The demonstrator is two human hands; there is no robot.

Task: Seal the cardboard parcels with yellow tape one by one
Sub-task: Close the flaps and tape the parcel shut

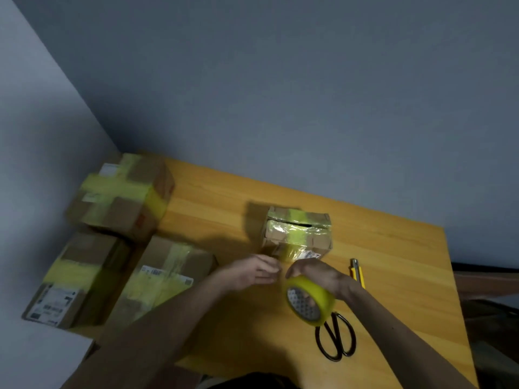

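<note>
Wooden table (pixel 393 248) — grey-blue walls (pixel 280 94).

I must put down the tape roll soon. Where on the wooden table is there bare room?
Bare wood lies between the far-left taped cardboard parcel and the small taped cardboard parcel, and right of that parcel beyond the yellow utility knife. The left side is crowded with parcels; black-handled scissors take the near right.

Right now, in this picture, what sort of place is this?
Probably a small packing corner of a room: a wooden table against grey walls, cardboard parcels banded in yellow, and a tape roll in the right hand.
</note>
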